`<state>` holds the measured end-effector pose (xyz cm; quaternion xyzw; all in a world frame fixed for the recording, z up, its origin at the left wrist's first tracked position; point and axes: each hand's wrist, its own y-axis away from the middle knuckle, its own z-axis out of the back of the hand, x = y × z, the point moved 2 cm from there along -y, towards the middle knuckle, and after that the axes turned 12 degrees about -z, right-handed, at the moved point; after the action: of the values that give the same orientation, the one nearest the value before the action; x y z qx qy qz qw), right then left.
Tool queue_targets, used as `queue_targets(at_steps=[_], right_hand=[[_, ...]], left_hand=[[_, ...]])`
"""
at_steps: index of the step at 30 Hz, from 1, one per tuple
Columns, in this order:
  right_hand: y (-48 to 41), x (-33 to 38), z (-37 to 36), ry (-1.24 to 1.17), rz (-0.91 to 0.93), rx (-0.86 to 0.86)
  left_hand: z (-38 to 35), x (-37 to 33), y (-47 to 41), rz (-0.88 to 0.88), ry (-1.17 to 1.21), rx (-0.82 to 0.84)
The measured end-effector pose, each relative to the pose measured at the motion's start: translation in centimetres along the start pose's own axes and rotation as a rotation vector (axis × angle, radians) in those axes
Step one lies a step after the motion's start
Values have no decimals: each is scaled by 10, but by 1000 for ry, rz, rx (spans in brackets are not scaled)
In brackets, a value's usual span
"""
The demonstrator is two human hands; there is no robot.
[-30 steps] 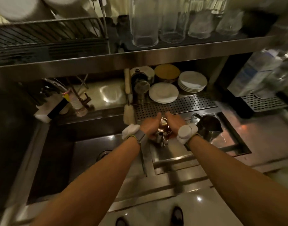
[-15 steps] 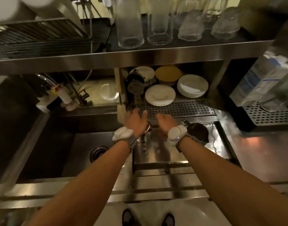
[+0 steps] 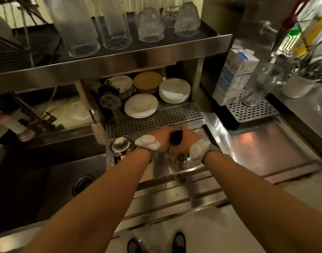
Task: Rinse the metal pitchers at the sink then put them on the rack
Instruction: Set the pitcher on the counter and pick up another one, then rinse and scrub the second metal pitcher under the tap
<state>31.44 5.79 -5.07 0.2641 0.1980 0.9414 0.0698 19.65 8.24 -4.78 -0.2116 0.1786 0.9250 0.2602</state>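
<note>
— Now, holding the dark-mouthed metal pitcher (image 3: 176,138) over the steel rinse tray (image 3: 174,172), right of the sink basin (image 3: 61,172) and just on the near side of the perforated rack (image 3: 153,116).

— Gripped how?

— Clasped from both sides: by the left hand (image 3: 161,136), curled round the left wall, and by the right hand (image 3: 190,138), curled round the right. Cannot tell where the fingertips sit; hidden behind the body.

— Likely to slip?

— Probably. Looks like stiff polished steel, presumably wet, so slick. Light when drained, heavier with water in. Unlikely to dent from a squeeze, but sure to clatter if dropped. Best taken by the handle, though cannot make one out here. Otherwise round the waist below the flared rim, never by the lip alone.

— Anything close by?

— Sharing the tray with a smaller pitcher (image 3: 120,145), parked at the left end just beside the left wrist, touched by neither hand. Farther off, backed by stacked plates (image 3: 141,105) beyond the rack, topped by upturned glasses (image 3: 150,24) on the shelf above, flanked by a milk carton (image 3: 233,77) at far right.
</note>
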Motion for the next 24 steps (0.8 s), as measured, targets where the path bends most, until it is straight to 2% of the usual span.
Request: queue_targets(at_steps=[2, 6, 8, 11, 14, 19, 24], right_hand=[[-4, -4, -6, -5, -1, -67], [-10, 7, 8, -31, 4, -91], [-11, 22, 23, -68, 44, -110], [1, 64, 46, -96, 159, -164], [11, 105, 60, -156, 238, -206], [30, 197, 30, -181, 384, -109], [41, 246, -24, -190, 392, 19]], left_hand=[[-2, 6, -3, -25, -15, -17], [14, 14, 0, -1, -46, -32], [31, 16, 1, -15, -51, -118], [72, 19, 25, -7, -65, -360], [109, 27, 51, 22, -82, -493], [151, 79, 138, 223, -141, -687], [149, 120, 207, 357, -69, -721]])
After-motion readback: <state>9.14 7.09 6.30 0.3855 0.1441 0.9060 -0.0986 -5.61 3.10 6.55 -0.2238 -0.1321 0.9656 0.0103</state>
